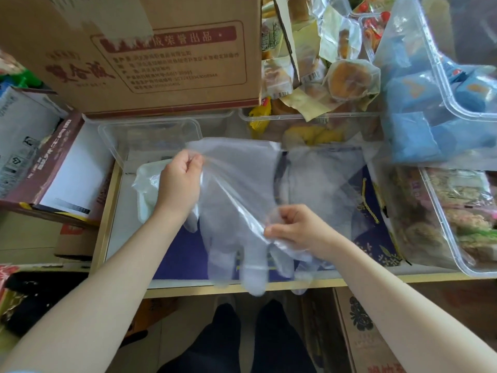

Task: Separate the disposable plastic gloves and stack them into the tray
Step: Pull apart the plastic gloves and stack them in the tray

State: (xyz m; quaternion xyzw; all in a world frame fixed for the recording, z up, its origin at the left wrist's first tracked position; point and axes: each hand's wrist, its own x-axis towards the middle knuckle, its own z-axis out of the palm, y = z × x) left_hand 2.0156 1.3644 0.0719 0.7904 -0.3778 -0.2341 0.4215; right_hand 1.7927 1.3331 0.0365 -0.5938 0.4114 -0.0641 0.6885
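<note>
Low and right of centre, the right hand [291, 230] pinches the film of a clear disposable glove [236, 211], while the left hand [178, 181] pinches its cuff edge higher up. The glove hangs spread between them, finger ends toward the bottom. This looks like the peeling-apart step; next it needs laying flat in the clear plastic tray [150, 130] at upper left.

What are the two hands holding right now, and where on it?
A clear plastic glove: left hand pinches its cuff corner, right hand pinches the edge near the fingers.

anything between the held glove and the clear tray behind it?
Nothing visible. The glove, pinched by left hand and right hand, hangs just in front of the tray, whose open top looks unobstructed.
</note>
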